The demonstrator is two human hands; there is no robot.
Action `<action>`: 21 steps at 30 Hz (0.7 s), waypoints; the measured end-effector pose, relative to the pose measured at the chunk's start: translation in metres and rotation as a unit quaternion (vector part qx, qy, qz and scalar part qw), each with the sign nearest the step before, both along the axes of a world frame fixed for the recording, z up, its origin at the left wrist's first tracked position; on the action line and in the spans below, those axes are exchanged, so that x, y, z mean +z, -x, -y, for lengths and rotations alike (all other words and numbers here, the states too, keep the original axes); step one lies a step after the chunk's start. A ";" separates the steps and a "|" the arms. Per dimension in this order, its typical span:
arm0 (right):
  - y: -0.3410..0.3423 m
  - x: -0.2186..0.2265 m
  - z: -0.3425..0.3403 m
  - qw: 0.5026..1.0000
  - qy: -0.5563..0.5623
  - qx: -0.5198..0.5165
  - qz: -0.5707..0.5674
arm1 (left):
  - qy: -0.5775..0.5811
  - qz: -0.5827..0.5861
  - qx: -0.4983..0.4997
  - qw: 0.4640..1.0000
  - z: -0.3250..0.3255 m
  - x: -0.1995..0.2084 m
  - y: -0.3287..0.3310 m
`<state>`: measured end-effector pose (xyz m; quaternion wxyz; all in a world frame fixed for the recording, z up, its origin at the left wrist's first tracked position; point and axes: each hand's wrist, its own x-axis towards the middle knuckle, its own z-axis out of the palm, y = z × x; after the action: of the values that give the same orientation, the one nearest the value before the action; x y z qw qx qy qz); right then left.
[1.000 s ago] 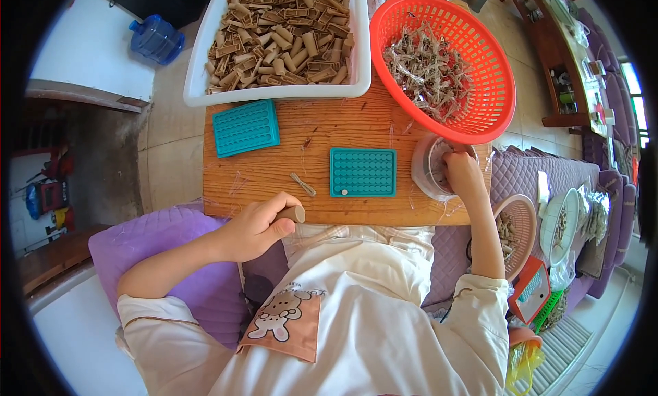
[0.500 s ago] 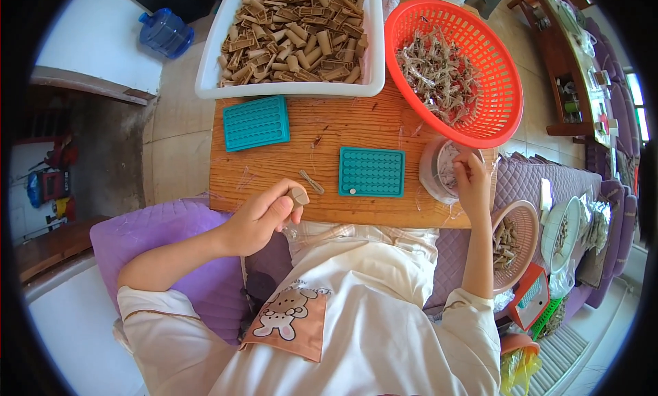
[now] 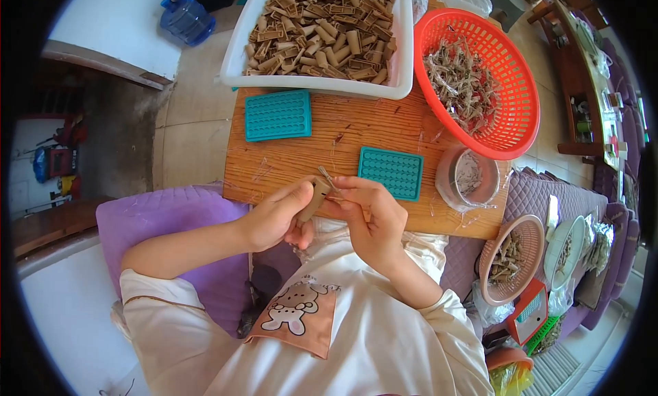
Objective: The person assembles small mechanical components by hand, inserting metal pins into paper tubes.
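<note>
My left hand (image 3: pixel 279 214) is closed around a tan tube-like piece (image 3: pixel 314 203) with dark slots in its end. My right hand (image 3: pixel 373 211) meets it from the other side, thumb and fingers pinched at the slotted end; what they pinch is too small to make out. Behind the fingertips shows a small bundle of thin tan strands (image 3: pixel 324 171), partly hidden. Beyond my right hand lies a teal tray (image 3: pixel 392 171) with rows of small hollows, its near left corner covered by the hand. To its right stands a clear round tub (image 3: pixel 447 180) with small whitish bits in it.
A second teal tray (image 3: pixel 277 115) lies at the table's left. At the back are a white bin (image 3: pixel 315 86) of tan pieces and a red basket (image 3: pixel 517 101) of stringy bundles. A pink basket (image 3: pixel 534 235) stands right of the wooden table (image 3: pixel 301 156).
My right hand has left the clear tub and come left to the tan piece in my left hand. The view has shifted, so the table sits slightly further right.
</note>
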<state>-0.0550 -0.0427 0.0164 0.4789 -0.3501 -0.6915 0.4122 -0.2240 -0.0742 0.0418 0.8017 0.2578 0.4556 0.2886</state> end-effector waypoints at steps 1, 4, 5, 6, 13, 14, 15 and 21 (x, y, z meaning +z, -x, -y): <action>0.004 0.000 0.001 1.000 -0.022 -0.009 -0.008 | -0.005 0.007 -0.008 1.000 0.001 -0.002 0.001; 0.008 -0.005 0.002 0.999 -0.042 -0.017 0.000 | -0.034 0.002 0.014 0.999 0.003 0.004 -0.003; 0.009 -0.005 0.002 0.999 -0.042 -0.015 0.001 | -0.037 0.029 0.002 0.999 0.004 0.002 -0.001; 0.010 -0.005 0.004 0.999 -0.046 -0.022 0.003 | -0.037 0.029 0.005 0.999 0.005 0.003 -0.002; 0.018 -0.012 0.007 0.996 -0.072 -0.046 0.006 | -0.095 -0.042 0.014 0.995 0.005 0.008 -0.008; 0.019 -0.012 0.008 0.996 -0.072 -0.045 0.006 | -0.088 -0.035 0.017 0.995 0.005 0.009 -0.007; 0.020 -0.013 0.010 0.994 -0.093 -0.057 -0.001 | -0.058 -0.023 0.015 0.998 0.003 0.012 -0.006; 0.022 -0.011 0.009 0.989 -0.136 -0.061 -0.020 | -0.057 -0.033 -0.022 0.998 0.001 0.018 -0.002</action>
<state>-0.0768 -0.0519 0.0049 0.5601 -0.3145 -0.7088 0.2916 -0.2223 -0.0755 0.0596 0.7764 0.3224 0.4587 0.2879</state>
